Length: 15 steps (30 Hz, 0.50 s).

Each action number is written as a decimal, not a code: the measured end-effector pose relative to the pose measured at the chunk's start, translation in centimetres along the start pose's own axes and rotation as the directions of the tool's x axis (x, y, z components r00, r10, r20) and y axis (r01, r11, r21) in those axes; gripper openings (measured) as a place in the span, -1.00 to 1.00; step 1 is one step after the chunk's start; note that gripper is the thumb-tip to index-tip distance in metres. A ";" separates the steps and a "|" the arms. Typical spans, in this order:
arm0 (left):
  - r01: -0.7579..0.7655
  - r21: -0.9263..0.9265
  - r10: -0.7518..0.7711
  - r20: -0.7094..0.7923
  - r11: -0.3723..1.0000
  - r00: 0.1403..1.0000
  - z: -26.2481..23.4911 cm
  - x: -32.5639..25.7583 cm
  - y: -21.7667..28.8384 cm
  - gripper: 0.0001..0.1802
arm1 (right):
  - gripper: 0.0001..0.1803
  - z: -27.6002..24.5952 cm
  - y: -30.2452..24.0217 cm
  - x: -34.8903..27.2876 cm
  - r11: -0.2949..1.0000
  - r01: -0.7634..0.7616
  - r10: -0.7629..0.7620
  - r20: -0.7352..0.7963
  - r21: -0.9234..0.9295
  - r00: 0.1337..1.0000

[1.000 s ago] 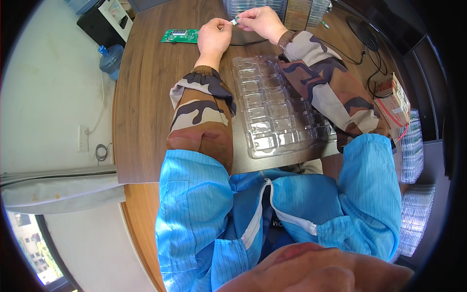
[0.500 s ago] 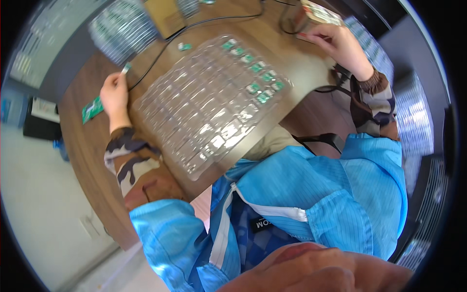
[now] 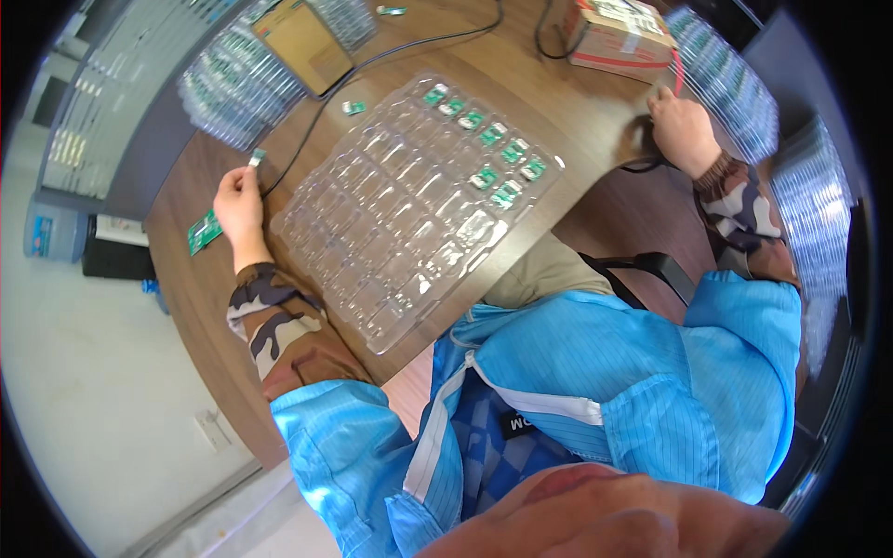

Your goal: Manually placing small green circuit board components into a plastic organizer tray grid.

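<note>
A clear plastic blister tray [image 3: 391, 232] with many pockets lies on the brown wooden table [image 3: 195, 288] in front of me. Several small green circuit boards [image 3: 484, 139] fill pockets at its far right end. My left hand [image 3: 239, 200] rests on the table left of the tray and pinches a small green part [image 3: 257, 157] at a black cable's end. A green board [image 3: 202, 232] lies just beside that hand. My right hand [image 3: 682, 128] reaches far right, near a cardboard box [image 3: 619, 34]; I cannot see what its fingers hold.
Stacks of clear trays [image 3: 233, 93] stand at the back left, more stacks [image 3: 735, 84] at the right. A brown flat box [image 3: 304, 42] lies beyond the tray. Black cables [image 3: 409, 51] cross the table. One loose green part [image 3: 353, 108] lies near the tray's far edge.
A second ago both hands met over a small part at the table's far side. They have moved apart: left hand to the cable end, right hand toward the cardboard box. My head has turned.
</note>
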<state>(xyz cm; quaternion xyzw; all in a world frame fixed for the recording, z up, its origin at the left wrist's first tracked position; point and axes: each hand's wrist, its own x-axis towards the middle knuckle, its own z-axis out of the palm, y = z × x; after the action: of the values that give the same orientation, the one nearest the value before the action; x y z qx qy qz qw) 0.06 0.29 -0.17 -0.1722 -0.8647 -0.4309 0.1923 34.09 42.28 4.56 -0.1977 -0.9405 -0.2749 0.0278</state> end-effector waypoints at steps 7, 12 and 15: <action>0.061 0.116 -0.061 -0.003 0.991 0.998 -0.1 -0.4 1.2 -0.78 | -0.91 0.0 0.4 -0.4 0.995 0.059 -0.063 0.059 0.076 0.996; 0.101 0.098 -0.100 -0.014 0.990 0.995 -0.5 -0.5 1.2 -0.78 | -0.91 -0.1 0.3 -0.8 0.987 0.146 -0.144 -0.032 0.065 0.989; 0.125 0.112 -0.126 0.002 0.986 0.992 -0.5 -0.4 1.2 -0.78 | -0.89 -0.4 0.0 -0.8 0.990 0.119 -0.120 -0.002 0.069 0.993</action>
<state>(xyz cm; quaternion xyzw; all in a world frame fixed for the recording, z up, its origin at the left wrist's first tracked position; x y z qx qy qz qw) 1.05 0.48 0.74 -0.1084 -0.8974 -0.3924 0.1704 34.76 41.79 4.73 -0.1402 -0.9596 -0.2433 0.0171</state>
